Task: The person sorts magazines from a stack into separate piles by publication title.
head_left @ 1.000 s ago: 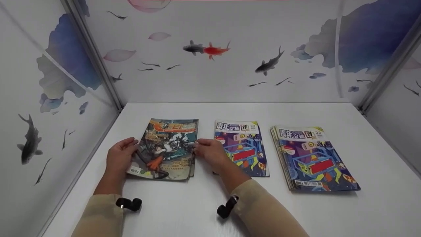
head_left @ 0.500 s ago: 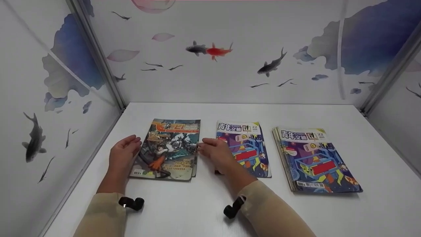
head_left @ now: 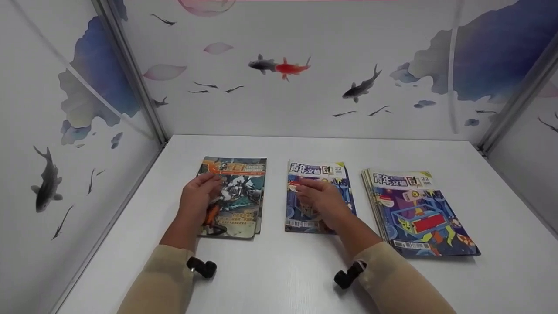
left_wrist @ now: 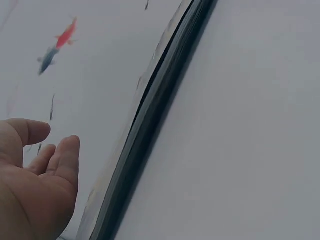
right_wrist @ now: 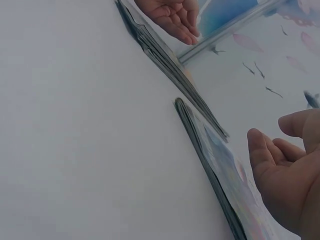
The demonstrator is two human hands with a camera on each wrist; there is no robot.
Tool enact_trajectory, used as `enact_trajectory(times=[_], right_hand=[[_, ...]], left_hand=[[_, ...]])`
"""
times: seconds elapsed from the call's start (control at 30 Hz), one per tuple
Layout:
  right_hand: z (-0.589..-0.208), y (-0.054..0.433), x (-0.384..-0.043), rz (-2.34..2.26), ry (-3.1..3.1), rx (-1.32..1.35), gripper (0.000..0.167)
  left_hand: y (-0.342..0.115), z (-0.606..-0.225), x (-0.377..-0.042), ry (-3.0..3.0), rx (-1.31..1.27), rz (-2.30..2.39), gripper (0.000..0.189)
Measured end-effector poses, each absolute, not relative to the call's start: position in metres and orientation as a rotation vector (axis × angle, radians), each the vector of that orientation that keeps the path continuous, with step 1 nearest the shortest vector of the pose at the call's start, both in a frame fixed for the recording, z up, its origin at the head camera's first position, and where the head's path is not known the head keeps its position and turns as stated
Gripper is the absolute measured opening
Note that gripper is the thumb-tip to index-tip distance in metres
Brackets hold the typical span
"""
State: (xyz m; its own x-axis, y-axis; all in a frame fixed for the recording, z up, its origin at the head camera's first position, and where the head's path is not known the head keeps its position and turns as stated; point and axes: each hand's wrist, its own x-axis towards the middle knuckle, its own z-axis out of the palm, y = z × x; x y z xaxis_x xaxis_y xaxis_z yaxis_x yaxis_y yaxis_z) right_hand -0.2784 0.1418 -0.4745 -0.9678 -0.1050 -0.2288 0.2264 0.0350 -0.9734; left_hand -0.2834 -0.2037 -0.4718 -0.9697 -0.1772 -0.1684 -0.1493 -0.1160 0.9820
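Observation:
In the head view my left hand (head_left: 197, 198) hovers over the left part of a magazine pile with an orange title and a dark comic-style cover (head_left: 242, 196). Its fingers are loosely bent and hold nothing. My right hand (head_left: 324, 203) is over the middle magazine pile (head_left: 310, 169), with a purple-blue cover, and partly hides it. Nothing lies between its thumb and fingers. The right wrist view shows the right hand (right_wrist: 285, 170) raised above the near pile (right_wrist: 215, 165), apart from it. Seen edge-on in the left wrist view is a pile (left_wrist: 145, 120) beside the left hand (left_wrist: 45, 185).
A thicker magazine pile (head_left: 420, 213) with the same purple-blue cover lies at the right of the white table (head_left: 261, 274). Panels printed with fish (head_left: 290, 68) stand at the back and both sides.
Both hands have left the sides of the comic-cover pile and moved right. The left is now over that pile, the right over the middle pile. The magazines lie where they were.

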Motion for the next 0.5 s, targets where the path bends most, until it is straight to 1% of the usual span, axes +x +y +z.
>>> enact_trajectory(times=[0.23, 0.5], right_hand=[[-0.467, 0.19, -0.273, -1.941, 2.196, 0.172, 0.055], [-0.461, 0.241, -0.272, -1.995, 2.197, 0.273, 0.06]], left_hand=[[-0.155, -0.473, -0.291, -2.076, 0.163, -2.372, 0.052], [-0.103, -0.471, -0.295, -2.056, 0.145, -2.483, 0.048]])
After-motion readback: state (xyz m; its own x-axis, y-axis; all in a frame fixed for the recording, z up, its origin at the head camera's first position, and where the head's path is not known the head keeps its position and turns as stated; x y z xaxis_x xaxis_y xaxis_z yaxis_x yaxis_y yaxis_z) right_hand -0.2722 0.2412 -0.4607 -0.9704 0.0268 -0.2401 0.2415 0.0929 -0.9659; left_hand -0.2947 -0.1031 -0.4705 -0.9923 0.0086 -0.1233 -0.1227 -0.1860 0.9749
